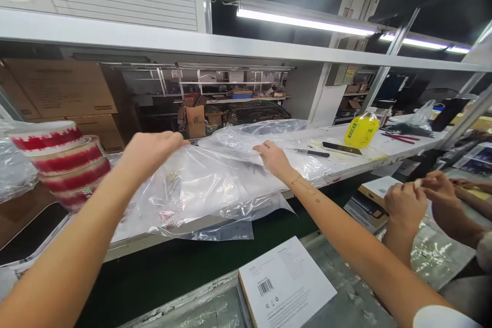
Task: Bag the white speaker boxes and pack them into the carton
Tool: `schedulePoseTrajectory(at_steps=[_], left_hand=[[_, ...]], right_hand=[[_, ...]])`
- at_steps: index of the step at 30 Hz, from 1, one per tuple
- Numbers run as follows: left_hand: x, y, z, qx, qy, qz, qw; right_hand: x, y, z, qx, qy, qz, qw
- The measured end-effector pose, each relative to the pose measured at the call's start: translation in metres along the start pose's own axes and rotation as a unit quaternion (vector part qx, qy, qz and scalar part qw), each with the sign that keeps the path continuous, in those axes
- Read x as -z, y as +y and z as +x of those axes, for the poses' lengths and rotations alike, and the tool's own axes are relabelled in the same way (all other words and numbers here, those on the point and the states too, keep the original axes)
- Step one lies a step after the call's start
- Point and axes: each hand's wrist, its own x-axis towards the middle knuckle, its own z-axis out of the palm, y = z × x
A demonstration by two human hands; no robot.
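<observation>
A large sheet of clear plastic film, perhaps a bag point(219, 174), lies spread over the white bench and hangs past its front edge. My left hand point(154, 152) is closed on its upper left edge, fingertips turned away from me. To the right, my right hand point(272, 159) pinches another part of the same plastic film, which is drawn up between the two hands. Just beyond my right hand lies a knife point(318, 154) with a black handle. Below, near me, a white box point(286, 287) with a barcode rests on the lower surface.
Stacked rolls of red-and-white tape point(69, 164) stand at the left. A yellow liquid bottle point(361, 128), a dark flat device point(342, 148) and red-handled pliers point(402, 138) lie right. A co-worker's hands point(407, 200) work near another box point(378, 189). A shelf rail point(246, 46) crosses above.
</observation>
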Motion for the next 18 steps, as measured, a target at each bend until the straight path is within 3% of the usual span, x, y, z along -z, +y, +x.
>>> schedulePoseTrajectory(at_steps=[2,5,7,9,11,13,15,18], left_hand=[[0.013,-0.01,-0.004,0.017,0.013,-0.106,0.994],[0.022,-0.013,-0.01,0.044,-0.052,-0.305,0.95],[0.025,-0.01,-0.014,0.058,-0.081,-0.402,0.91],[0.028,-0.006,-0.017,0.06,-0.07,-0.465,0.88],[0.03,-0.002,-0.019,0.084,-0.028,-0.472,0.877],[0.029,0.005,-0.018,0.138,0.03,-0.429,0.892],[0.023,0.012,-0.015,0.182,0.086,-0.396,0.896],[0.009,0.023,-0.011,0.163,0.105,-0.45,0.872]], right_hand=[[0.014,-0.007,-0.003,-0.032,-0.031,-0.014,0.999],[0.042,-0.046,-0.027,-0.037,-0.022,-0.03,0.999],[0.056,-0.08,-0.048,0.059,0.037,0.005,0.998],[0.063,-0.107,-0.063,0.152,0.054,0.042,0.986],[0.064,-0.12,-0.066,0.143,0.022,0.05,0.988],[0.063,-0.122,-0.061,0.114,0.01,0.081,0.99],[0.062,-0.121,-0.055,0.148,0.025,0.14,0.979],[0.057,-0.125,-0.05,0.185,0.047,0.135,0.972]])
